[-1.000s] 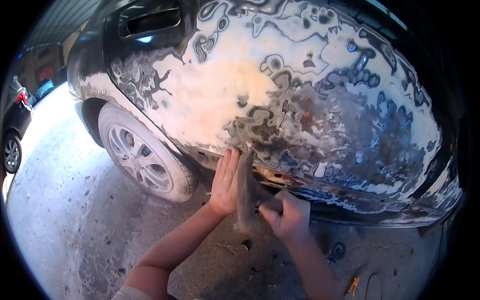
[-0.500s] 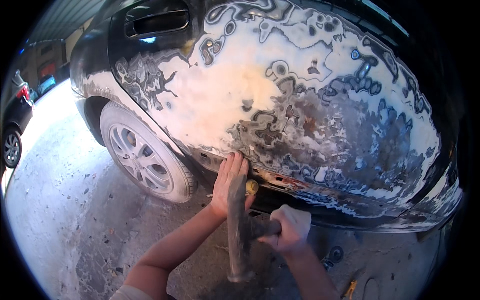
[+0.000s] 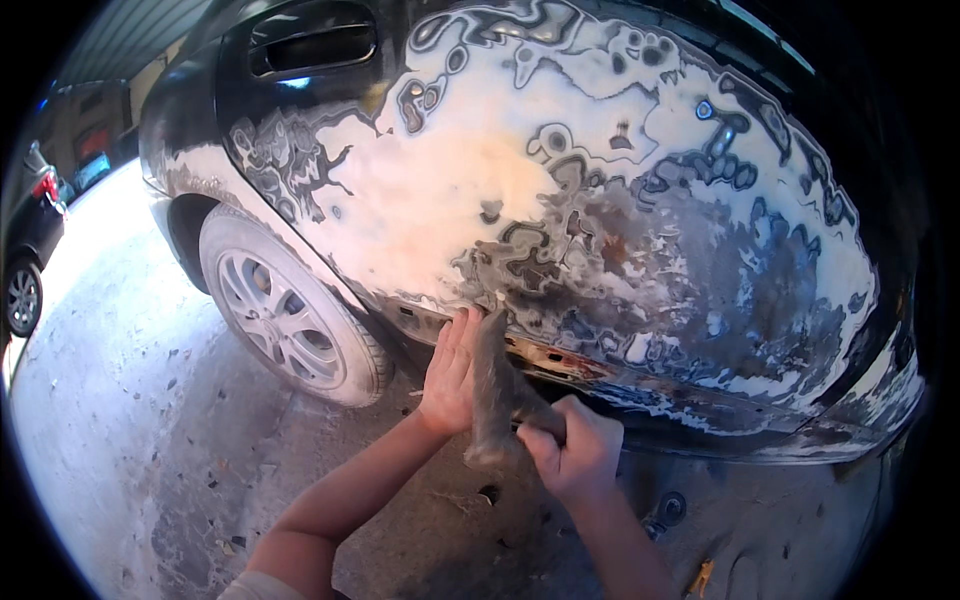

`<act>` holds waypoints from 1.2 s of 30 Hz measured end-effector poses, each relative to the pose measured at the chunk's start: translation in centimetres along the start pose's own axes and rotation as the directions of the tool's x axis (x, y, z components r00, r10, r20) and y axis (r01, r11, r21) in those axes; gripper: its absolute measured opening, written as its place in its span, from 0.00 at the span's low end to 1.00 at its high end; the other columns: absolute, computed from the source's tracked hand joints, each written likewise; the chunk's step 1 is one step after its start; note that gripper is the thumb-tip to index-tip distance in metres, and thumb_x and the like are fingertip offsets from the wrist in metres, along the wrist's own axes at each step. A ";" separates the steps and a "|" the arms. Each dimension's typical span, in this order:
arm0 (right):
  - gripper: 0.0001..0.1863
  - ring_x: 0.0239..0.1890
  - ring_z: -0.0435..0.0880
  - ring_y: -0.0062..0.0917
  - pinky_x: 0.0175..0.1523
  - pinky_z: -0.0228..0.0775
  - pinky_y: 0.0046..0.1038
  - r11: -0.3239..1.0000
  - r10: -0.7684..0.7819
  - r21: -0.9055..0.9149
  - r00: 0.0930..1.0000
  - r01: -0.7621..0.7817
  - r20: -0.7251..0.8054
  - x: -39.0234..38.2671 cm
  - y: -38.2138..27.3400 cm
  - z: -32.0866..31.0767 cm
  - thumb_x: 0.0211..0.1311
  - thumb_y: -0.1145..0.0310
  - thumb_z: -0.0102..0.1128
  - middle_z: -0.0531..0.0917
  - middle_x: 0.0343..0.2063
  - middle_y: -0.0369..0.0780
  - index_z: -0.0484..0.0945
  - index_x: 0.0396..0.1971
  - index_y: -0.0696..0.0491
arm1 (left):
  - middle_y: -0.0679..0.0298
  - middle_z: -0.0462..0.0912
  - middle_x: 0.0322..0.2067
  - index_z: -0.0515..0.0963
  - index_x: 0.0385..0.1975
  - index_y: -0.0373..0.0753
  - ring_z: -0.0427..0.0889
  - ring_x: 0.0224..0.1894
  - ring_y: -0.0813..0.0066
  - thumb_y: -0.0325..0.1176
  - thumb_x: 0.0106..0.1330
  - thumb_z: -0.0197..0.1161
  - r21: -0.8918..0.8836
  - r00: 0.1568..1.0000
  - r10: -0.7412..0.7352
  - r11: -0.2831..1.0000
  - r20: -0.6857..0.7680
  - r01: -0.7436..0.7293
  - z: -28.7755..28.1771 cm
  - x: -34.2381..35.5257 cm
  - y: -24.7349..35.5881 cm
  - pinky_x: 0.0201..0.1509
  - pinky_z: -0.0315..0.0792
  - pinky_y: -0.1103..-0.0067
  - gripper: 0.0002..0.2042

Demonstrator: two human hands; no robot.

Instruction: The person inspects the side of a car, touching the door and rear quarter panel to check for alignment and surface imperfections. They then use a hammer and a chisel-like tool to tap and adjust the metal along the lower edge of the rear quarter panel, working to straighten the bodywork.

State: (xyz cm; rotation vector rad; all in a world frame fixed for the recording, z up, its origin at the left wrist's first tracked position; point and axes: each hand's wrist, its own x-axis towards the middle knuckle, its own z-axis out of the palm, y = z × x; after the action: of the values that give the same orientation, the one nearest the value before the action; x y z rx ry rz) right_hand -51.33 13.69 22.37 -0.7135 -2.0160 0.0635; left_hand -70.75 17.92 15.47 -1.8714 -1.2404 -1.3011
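Observation:
My right hand (image 3: 578, 450) is wrapped round the short visible part of a hammer's handle. The worn, dirty metal head of the hammer (image 3: 490, 400) stands upright in view, its upper end at the lower edge of a car door (image 3: 440, 210). Just left of the hammer, my left hand (image 3: 450, 375) has straight fingers laid up against the door's bottom edge. The hammer head covers its thumb side and the round yellow-ended thing that showed there earlier. Sanded pale filler, grey patches and dark paint rings mark the door.
A dusty wheel (image 3: 285, 310) stands left of my left hand. The door's bottom seam (image 3: 590, 368) has slots and rusty bare metal. Below lie a dark coiled item (image 3: 668, 508) and a yellow-handled tool (image 3: 702, 577) on the concrete floor (image 3: 170, 420). Another dark car (image 3: 30, 235) is at far left.
The hammer head has swung upward and away from me, closer to the door edge, and now covers the yellow end. My left hand has stayed nearly in place.

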 end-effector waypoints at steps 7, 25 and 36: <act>0.25 0.16 0.76 0.33 0.19 0.66 0.31 0.991 -0.058 -0.127 0.995 0.048 -0.078 0.8 1.9 0.7 0.50 0.45 0.69 0.73 0.15 0.38 0.72 0.19 0.53 | 0.38 0.63 0.63 0.65 0.59 0.22 0.65 0.63 0.37 0.38 0.59 0.59 -0.039 1.000 0.022 0.999 0.016 -0.021 0.1 0.1 0.1 0.65 0.60 0.54 0.31; 0.18 0.22 0.79 0.44 0.25 0.69 0.38 0.943 0.328 0.035 0.942 -0.330 0.067 -12.8 2.1 0.3 0.51 0.55 0.66 0.77 0.17 0.46 0.77 0.25 0.57 | 0.41 0.56 0.67 0.59 0.64 0.26 0.57 0.68 0.41 0.38 0.43 0.68 -0.016 1.000 0.005 1.000 0.019 -0.005 -0.3 -0.1 1.6 0.68 0.53 0.53 0.45; 0.30 0.26 0.79 0.54 0.32 0.69 0.49 0.551 0.833 -0.360 0.525 -0.753 0.175 -33.2 6.2 4.1 0.64 0.46 0.52 0.79 0.20 0.57 0.79 0.22 0.62 | 0.34 0.47 0.68 0.49 0.67 0.23 0.45 0.71 0.35 0.56 0.57 0.54 -0.051 1.000 0.016 0.999 0.022 -0.015 0.2 1.1 1.9 0.71 0.38 0.50 0.47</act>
State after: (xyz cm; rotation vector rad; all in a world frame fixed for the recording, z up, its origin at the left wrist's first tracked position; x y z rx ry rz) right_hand -39.63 2.86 -7.74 -1.8840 -1.8227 0.5252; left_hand -68.80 17.63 16.51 -1.9328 -1.2122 -1.3179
